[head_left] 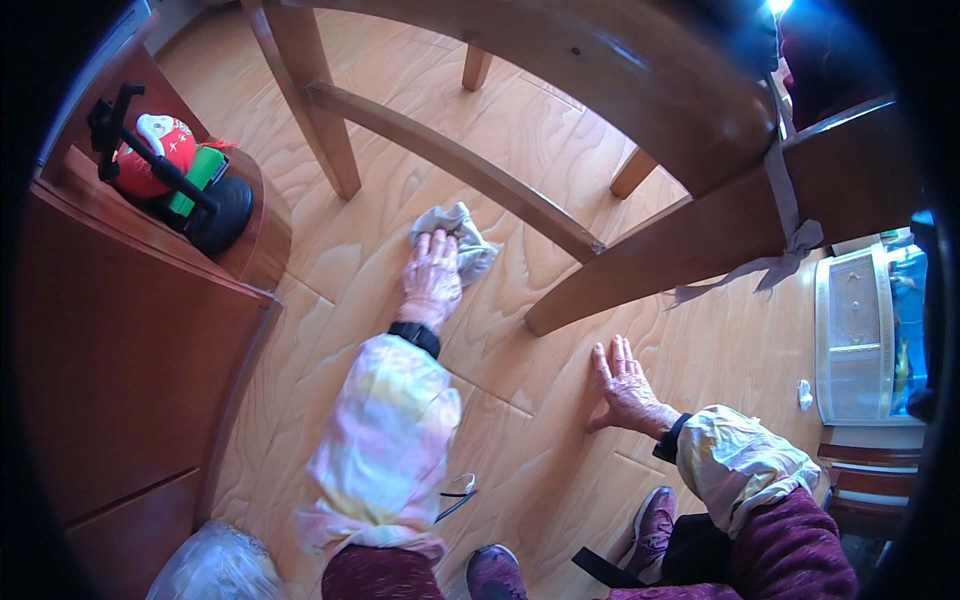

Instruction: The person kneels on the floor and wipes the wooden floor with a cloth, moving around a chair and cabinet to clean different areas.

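My left hand (432, 275) lies on a crumpled grey cloth (462, 238) and presses it onto the light wooden floor (520, 450), just in front of a chair's lower rung (450, 160). Its fingers curl over the near part of the cloth. My right hand (625, 385) rests flat on the floor with its fingers spread, holding nothing, close to another slanted wooden bar (640, 270). Both wrists wear black bands, and both forearms are in pale patterned sleeve covers.
A wooden chair's legs (325, 110) and seat (640, 70) stand over the floor ahead. A brown cabinet (130, 340) at the left has a shelf bearing a red toy (150, 155) and a black stand (215, 215). A white plastic box (852, 335) sits at the right, a plastic bag (215, 565) lower left.
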{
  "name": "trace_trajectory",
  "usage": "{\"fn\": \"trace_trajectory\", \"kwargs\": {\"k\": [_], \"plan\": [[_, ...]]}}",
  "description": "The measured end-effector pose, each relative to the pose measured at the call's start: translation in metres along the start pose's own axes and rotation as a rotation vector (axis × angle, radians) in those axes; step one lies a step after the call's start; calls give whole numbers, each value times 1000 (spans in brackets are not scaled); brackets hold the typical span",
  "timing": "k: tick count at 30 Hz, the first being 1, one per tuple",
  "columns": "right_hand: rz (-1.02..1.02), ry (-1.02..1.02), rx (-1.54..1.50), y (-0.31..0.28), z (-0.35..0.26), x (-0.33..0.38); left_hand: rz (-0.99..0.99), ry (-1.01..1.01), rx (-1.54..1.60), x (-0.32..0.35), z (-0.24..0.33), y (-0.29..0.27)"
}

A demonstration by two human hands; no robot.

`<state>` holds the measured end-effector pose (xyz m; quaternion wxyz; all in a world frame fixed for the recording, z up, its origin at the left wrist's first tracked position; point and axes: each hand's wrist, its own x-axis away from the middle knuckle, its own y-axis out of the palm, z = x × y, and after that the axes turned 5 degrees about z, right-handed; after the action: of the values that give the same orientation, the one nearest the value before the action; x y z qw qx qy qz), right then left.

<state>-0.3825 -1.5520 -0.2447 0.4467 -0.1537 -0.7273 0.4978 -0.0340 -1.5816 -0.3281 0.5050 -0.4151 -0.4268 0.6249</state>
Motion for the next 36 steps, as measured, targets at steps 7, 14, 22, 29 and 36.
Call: {"fn": "trace_trajectory", "kwargs": {"k": [7,14,22,29,36], "plan": [[-6,10,51,2,0,-2,130,-2,81,84,-64,-37],[-33,2,80,-1,-4,-2,24,55,105,-22,-46,-28],[-21,-6,38,-1,-1,0,-17,161,42,-3,-52,-42],[-6,1,59,2,-1,-1,-4,124,156,54,-93,-47],[-29,15,57,-1,-4,0,20,97,257,-43,-48,-23]]}}
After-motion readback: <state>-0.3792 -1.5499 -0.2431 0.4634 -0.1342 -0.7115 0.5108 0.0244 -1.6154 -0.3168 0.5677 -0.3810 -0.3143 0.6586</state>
